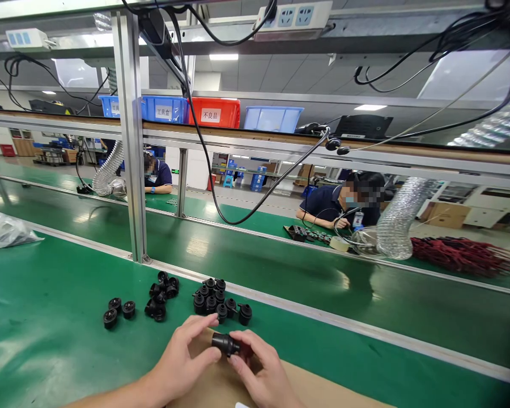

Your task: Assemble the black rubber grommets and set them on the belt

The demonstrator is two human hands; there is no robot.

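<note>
Right hand at bottom edge, thumb and fingers pinched on narrow end of black part. Left hand opposite, thumb and forefinger spread around wide end; contact unclear. Part sits between hands, above brown sheet. Long axis nearly level, dipping slightly to right; wide end toward left hand, narrow end toward right. Part dark, smooth, stepped, tapering. Beyond, on green tabletop: spouted black pieces, further left three short round pieces.
</note>
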